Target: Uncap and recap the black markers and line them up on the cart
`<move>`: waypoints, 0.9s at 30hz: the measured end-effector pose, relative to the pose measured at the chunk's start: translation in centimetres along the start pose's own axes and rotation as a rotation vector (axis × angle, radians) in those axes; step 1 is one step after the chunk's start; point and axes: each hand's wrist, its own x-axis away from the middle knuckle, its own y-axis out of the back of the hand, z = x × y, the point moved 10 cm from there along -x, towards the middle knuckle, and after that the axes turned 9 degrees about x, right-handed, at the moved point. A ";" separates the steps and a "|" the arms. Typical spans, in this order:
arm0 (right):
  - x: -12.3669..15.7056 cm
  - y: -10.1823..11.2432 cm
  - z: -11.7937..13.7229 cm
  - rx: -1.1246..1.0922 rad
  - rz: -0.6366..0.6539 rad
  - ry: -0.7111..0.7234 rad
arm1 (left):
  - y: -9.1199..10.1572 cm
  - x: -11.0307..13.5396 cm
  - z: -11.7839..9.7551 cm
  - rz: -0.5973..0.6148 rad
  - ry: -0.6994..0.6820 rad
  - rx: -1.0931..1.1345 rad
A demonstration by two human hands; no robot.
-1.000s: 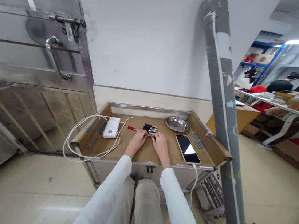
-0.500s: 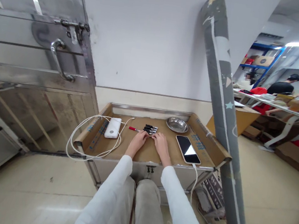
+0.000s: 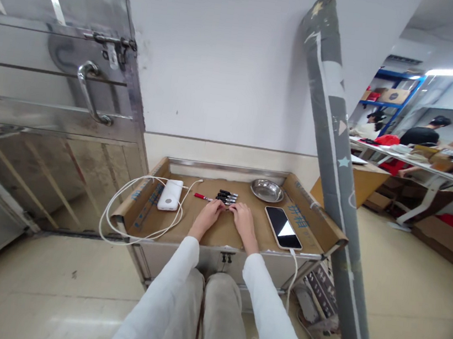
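My left hand (image 3: 212, 212) and my right hand (image 3: 242, 216) meet near the middle of the cardboard-covered top (image 3: 222, 234), fingertips bent inward and pinched. Between them shows a small dark sliver, too little to name. Just beyond my fingers several black marker-like pens (image 3: 227, 196) lie side by side. A thin tool with a red handle (image 3: 201, 195) lies to their left, its other end reaching toward my left hand. Farther back on the right sits a round steel dish (image 3: 267, 191).
A white power bank (image 3: 170, 195) with a looped white cable (image 3: 108, 215) lies on the left. On the right rests a phone (image 3: 283, 228), its cable hanging over the front edge. A long grey wrapped roll (image 3: 339, 134) leans beside the cart. People sit at a far bench (image 3: 431, 163).
My head view has shifted slightly. Both hands stay in nearly the same place on the cart top, fingertips still together, and the pens and dish have not moved.
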 end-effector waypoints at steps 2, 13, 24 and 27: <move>0.0 0.1 0.0 -0.022 -0.003 0.002 | 0.0 0.0 0.1 -0.003 -0.003 0.021; -0.2 -0.6 0.4 -0.139 0.034 0.054 | -0.7 -0.1 0.2 0.047 0.031 0.093; 0.2 2.2 0.3 0.058 -0.088 -0.023 | -0.7 -0.1 -1.8 0.040 -0.101 -0.152; 0.4 2.6 -0.1 0.090 -0.112 -0.075 | -0.9 0.0 -2.1 0.075 -0.076 -0.242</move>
